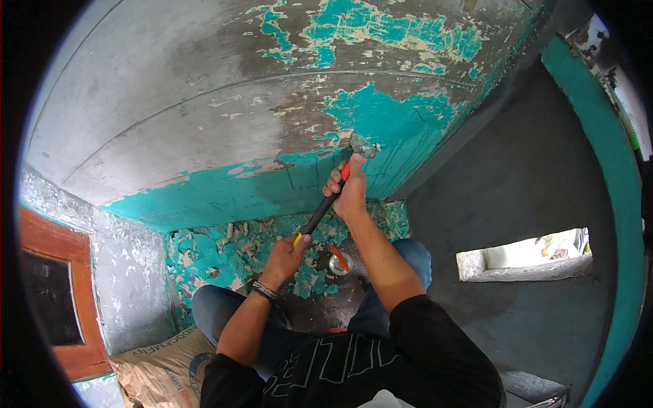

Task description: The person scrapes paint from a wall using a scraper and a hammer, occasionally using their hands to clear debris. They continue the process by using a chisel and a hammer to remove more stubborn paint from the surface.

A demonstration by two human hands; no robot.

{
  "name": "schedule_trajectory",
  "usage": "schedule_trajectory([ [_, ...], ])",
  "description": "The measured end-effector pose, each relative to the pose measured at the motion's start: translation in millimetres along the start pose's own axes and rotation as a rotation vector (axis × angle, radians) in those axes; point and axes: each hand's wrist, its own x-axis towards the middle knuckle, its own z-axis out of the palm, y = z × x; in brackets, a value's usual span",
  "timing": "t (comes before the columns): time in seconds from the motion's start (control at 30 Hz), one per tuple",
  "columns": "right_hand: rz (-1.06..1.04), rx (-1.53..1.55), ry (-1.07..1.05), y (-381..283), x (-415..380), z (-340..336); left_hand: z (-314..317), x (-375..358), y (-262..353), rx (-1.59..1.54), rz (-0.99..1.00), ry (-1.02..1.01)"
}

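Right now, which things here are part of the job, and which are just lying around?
Part of the job:
Long-handled tool, probably a scraper, held up to the wall
Teal paint left on that wall

Lying about, it seems:
Paint flakes below the wall
Cement bag
Round silver container with an orange thing across it; I can't tell its use
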Motion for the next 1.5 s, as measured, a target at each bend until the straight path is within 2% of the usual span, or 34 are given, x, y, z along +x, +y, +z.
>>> schedule_trajectory([
  [0.23,-0.010,-0.118,0.061,-7,-3,-2,30,1,-13,-0.072,0.050,0.048],
  [0.47,-0.023,-0.157,0.058,-12,-5,-3,43,5,-19,-0.146,0.052,-0.003],
  [0.67,-0.101,-0.323,0.099,-23,-2,-15,89,14,-26,-0.430,0.060,-0.110],
  [0.77,-0.127,-0.433,0.092,-34,-2,-19,115,16,-24,-0.626,0.027,-0.236],
  [0.87,-0.153,-0.524,0.118,-41,-3,-21,116,13,-5,-0.704,-0.037,-0.315],
  [1.07,-0.192,-0.677,0.177,-44,3,-28,147,20,-6,-0.802,-0.020,-0.428],
  [1.17,-0.242,-0.737,0.167,-45,2,-30,149,23,-1,-0.753,-0.027,-0.395],
  [1.33,-0.262,-0.617,0.148,-33,10,-32,136,32,-16,-0.632,-0.061,-0.350],
  [1.5,-0.268,-0.510,0.082,-25,14,-29,116,47,-38,-0.440,0.097,-0.195],
])
